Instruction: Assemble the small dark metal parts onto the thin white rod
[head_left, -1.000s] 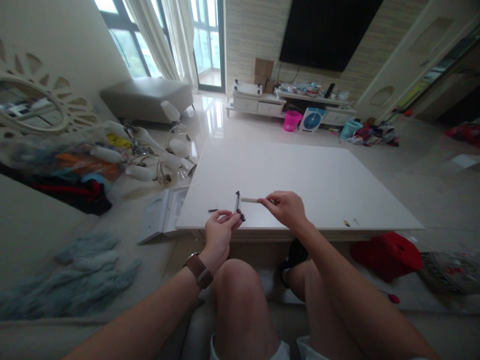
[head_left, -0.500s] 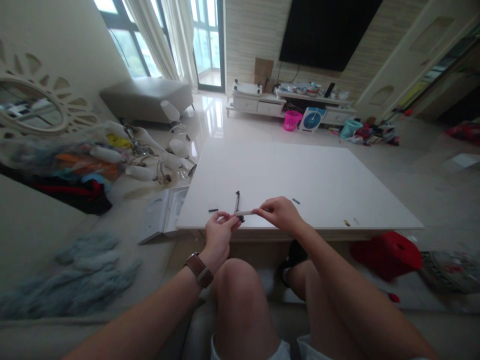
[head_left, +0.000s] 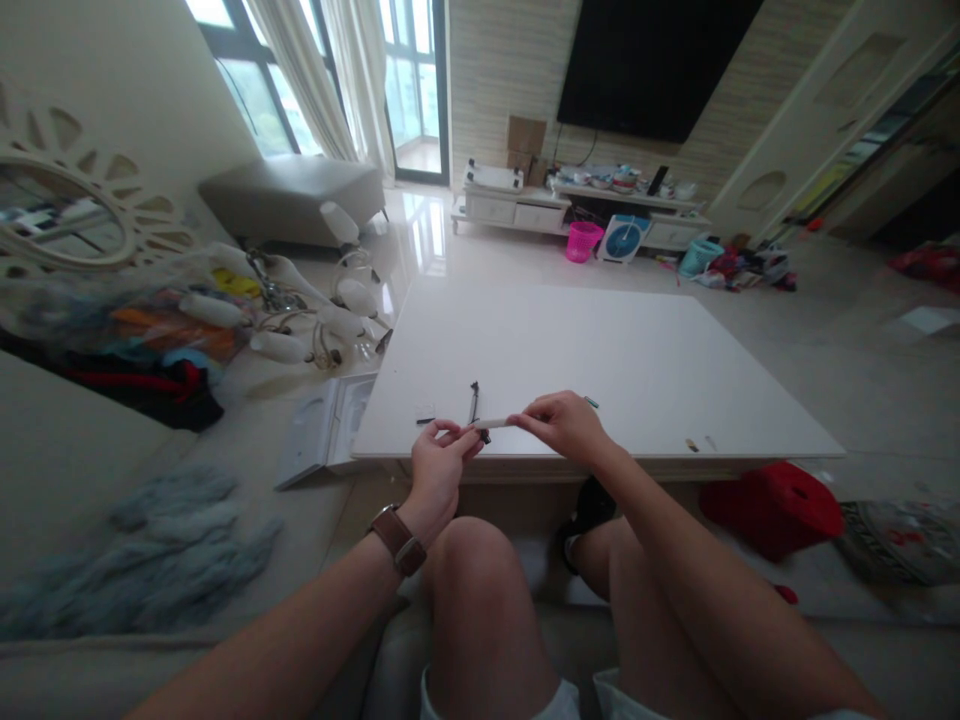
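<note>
A slim white stick-like piece (head_left: 495, 423) stretches level between my two hands, over the near edge of the white table (head_left: 562, 340). My left hand (head_left: 441, 462), below a brown watch strap, pinches its left end with thumb and finger. The right end is in the closed fingertips of my right hand (head_left: 564, 422). Just behind the left fingertips lies a thin dark-and-silver rod-like part (head_left: 474, 400) with black ends. A short dark strip (head_left: 426, 421) rests left of my left hand. Partly behind my right hand shows a small dark green stick (head_left: 592, 403).
Small brownish bits (head_left: 691, 445) lie near the table's front right edge. An open white box (head_left: 322, 430) stands on the floor at the left, near a chandelier (head_left: 330, 310). Red round stools (head_left: 780, 508) sit at the right. My knees are under the table's near edge.
My right hand has shifted very slightly right and up, now covering more of the green stick. My left hand stays almost where it was.
</note>
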